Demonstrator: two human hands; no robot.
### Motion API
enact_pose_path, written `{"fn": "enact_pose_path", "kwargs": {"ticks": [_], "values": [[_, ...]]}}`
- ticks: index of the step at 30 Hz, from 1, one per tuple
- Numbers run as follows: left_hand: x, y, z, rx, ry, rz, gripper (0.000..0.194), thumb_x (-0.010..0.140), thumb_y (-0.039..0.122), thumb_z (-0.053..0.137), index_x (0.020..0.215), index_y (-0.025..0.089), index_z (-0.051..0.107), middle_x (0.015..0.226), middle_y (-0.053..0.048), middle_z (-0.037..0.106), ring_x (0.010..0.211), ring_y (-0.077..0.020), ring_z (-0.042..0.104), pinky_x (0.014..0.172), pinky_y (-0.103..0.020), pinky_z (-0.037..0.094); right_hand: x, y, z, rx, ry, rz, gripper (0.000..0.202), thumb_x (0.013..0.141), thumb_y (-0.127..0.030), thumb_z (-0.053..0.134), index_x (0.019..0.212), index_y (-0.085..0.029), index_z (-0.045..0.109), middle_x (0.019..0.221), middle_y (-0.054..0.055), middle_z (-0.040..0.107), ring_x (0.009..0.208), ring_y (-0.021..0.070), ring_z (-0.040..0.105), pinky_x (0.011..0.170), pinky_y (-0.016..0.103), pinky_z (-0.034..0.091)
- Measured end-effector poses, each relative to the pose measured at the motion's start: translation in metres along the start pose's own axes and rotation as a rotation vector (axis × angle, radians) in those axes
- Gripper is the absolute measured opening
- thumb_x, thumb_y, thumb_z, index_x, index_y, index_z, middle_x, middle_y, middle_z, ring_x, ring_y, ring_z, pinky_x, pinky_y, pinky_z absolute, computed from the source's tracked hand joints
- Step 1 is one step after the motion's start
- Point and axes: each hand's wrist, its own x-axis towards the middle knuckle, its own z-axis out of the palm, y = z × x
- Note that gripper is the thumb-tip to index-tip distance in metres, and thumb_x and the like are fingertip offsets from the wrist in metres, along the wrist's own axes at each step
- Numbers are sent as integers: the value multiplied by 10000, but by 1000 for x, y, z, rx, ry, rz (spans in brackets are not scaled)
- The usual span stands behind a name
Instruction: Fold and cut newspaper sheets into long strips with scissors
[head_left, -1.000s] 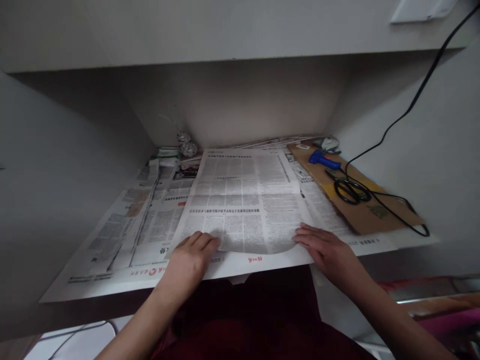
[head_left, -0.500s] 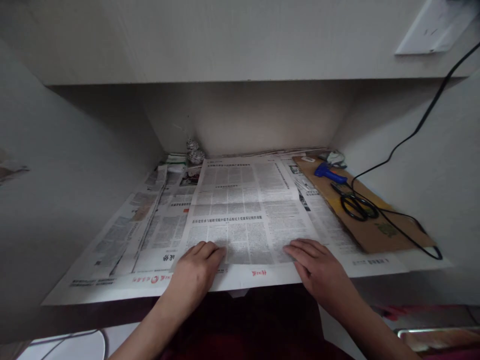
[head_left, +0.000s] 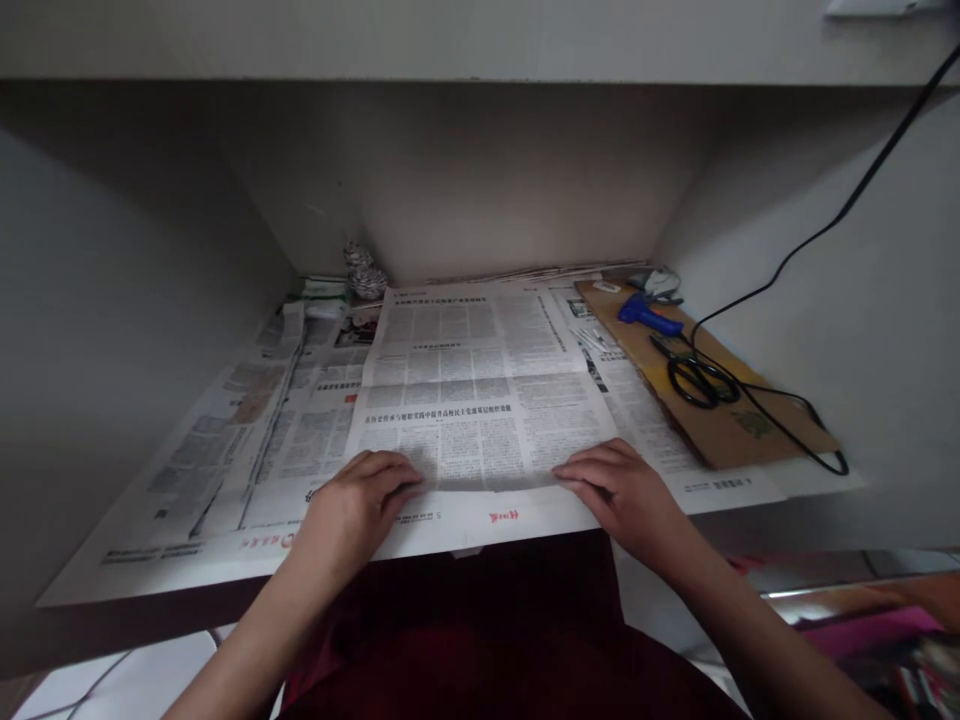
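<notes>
A newspaper sheet [head_left: 472,390] with a crease across its middle lies before me, on top of other spread newspaper [head_left: 660,450]. At its near left corner, my left hand [head_left: 358,505] is closed, thumb and fingers pinching the edge. My right hand [head_left: 619,490] pinches the near right corner in the same way. Between the hands the near edge looks slightly raised and curved. The fingertips partly cover both corners.
On the right, a cardboard piece [head_left: 761,428] bears a blue glue gun [head_left: 651,316] and black-handled scissors [head_left: 701,380]; a black cord [head_left: 806,240] runs over it. Newspaper strips [head_left: 262,425] lie left. A wound-paper object [head_left: 366,278] stands at the back left. Walls enclose the desk.
My view has tilted down and shifted. My fingers have closed tighter on the sheet's near corners, and its near edge now looks lifted a little.
</notes>
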Motion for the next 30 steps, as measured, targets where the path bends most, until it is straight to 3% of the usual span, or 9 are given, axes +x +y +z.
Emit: {"fn": "enact_pose_path", "kwargs": {"ticks": [4,6,9,11,17,21,25,30], "values": [[9,-13,-16,-108,-113,-180,215,894,434,641,842,280,782,923,-15,769,898,-227,712,839,-378,564,6,6,-12,41,-65,132,155,940,-326,634,911,-307,785,921,-7,792,926,217,710,856,374,549],[12,-18,-23,-171,-153,-331,277,831,526,683,797,267,776,855,-12,771,793,-226,719,735,-353,567,7,11,-18,53,-87,221,161,924,-361,642,882,-303,787,911,-5,796,893,221,724,821,367,556],[12,-22,-28,-225,-172,-641,411,727,612,729,905,247,786,681,5,740,478,-188,619,493,-326,503,9,19,-24,101,-94,350,213,905,-432,643,860,-281,788,879,7,801,824,232,737,754,357,557],[11,-23,-26,-221,-140,-728,481,697,631,738,973,240,783,616,17,716,398,-172,555,449,-324,473,10,23,-25,127,-84,400,251,897,-468,641,835,-269,782,833,6,796,782,231,732,731,348,542],[7,-21,-15,-94,-25,-668,570,719,693,679,1001,205,764,490,29,613,570,-246,669,622,-361,529,16,21,-26,96,-97,477,287,873,-510,645,775,-265,758,721,-22,748,692,195,686,661,308,468],[2,-23,-8,-37,32,-592,481,785,646,660,992,224,758,663,-12,709,651,-244,694,667,-368,540,17,19,-22,11,-63,501,345,862,-563,638,742,-256,740,602,-22,679,580,179,615,593,302,420],[-3,-27,-5,17,98,-505,428,831,608,645,976,219,750,903,-81,764,912,-292,708,808,-407,554,18,21,-20,-40,-55,507,357,853,-579,642,724,-257,726,530,-29,623,527,175,577,563,303,398],[-4,-28,-7,52,75,-450,440,848,627,603,847,202,719,893,-108,745,943,-319,665,916,-487,510,21,26,-21,-38,-89,508,303,831,-541,688,712,-263,707,656,-9,710,626,199,641,602,315,431]]}}
